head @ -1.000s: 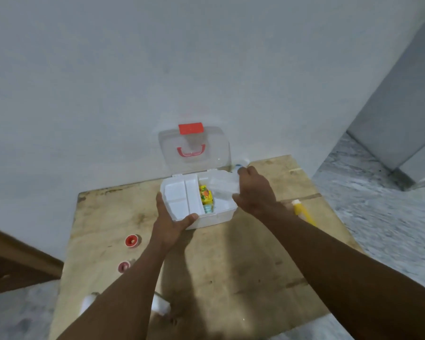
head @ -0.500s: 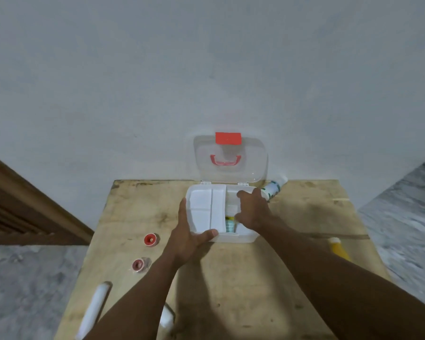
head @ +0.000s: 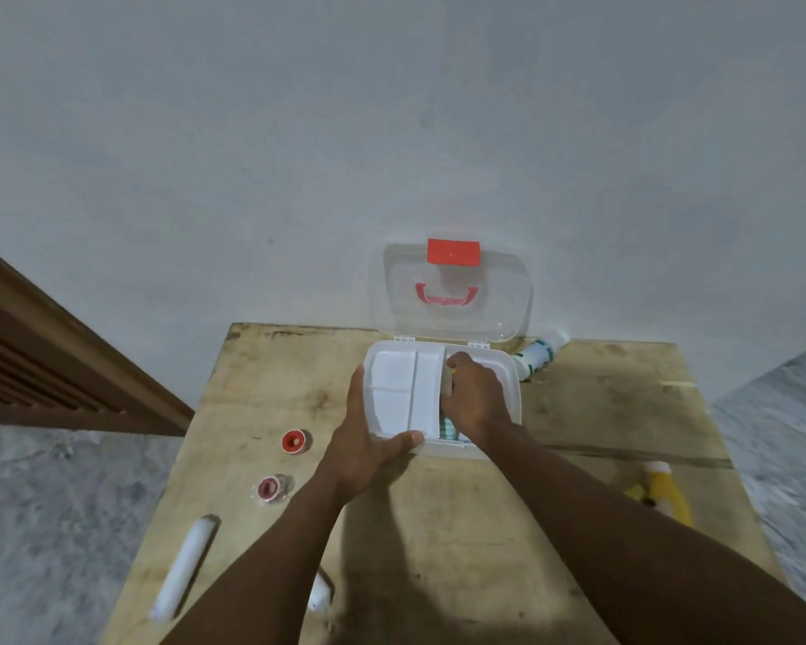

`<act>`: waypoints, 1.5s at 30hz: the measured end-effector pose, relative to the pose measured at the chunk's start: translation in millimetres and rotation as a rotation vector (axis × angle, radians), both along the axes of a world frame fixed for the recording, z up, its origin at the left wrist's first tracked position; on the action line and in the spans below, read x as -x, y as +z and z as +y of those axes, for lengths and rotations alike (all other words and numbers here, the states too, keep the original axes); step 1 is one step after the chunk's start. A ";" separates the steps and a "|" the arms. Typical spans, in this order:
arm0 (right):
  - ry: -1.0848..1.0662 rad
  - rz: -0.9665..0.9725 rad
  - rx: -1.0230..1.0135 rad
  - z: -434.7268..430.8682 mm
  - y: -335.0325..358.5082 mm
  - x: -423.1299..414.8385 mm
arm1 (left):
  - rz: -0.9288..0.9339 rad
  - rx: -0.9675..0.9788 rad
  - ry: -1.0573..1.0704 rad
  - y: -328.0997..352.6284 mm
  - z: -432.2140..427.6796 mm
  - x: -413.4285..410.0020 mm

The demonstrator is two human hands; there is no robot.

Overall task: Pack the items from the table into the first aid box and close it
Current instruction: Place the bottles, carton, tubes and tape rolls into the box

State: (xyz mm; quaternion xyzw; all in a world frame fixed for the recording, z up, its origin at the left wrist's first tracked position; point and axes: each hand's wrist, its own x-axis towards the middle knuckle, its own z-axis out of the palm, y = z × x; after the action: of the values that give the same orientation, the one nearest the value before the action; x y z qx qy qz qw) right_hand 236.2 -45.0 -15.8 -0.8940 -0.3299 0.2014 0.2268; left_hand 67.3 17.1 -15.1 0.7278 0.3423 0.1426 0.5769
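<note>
The white first aid box [head: 508,379] stands open at the back of the wooden table [head: 461,551], its clear lid [head: 499,295] with red latch and handle leaning on the wall. My left hand [head: 359,439] grips the box's front left corner, thumb along the front edge beside the white divided tray [head: 401,388]. My right hand [head: 475,398] reaches into the right compartment, fingers curled down over a yellow and teal packet [head: 447,428], which is mostly hidden.
Two red tape rolls [head: 295,442] [head: 271,488] and a long white roll [head: 185,567] lie left of my arms. A small white item [head: 319,593] peeks from under my left forearm. A yellow bottle [head: 666,498] lies right; a white-green bottle [head: 538,356] behind the box.
My right hand moved from the box's right rim down into the right compartment, over the packet. My left hand stayed on the front left corner. The view swung left.
</note>
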 end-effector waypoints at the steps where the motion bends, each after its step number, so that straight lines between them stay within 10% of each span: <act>1: -0.004 0.005 -0.003 -0.1 -0.1 0.4 | 0.005 0.002 0.001 -0.1 0.2 0.4; 23: -0.159 -0.102 -0.110 -70.4 51.2 20.9 | 0.091 -0.009 -0.011 -4.0 6.3 4.7; 45: -0.374 -0.149 0.264 -198.9 45.0 -2.3 | -0.041 0.057 0.020 -17.0 8.7 -1.3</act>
State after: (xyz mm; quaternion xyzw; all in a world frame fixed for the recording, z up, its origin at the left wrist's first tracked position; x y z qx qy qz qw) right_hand 238.5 -244.0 29.2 -0.9738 -0.1451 0.1307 0.1164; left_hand 68.6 25.8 -32.1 0.7046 0.3416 0.1532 0.6028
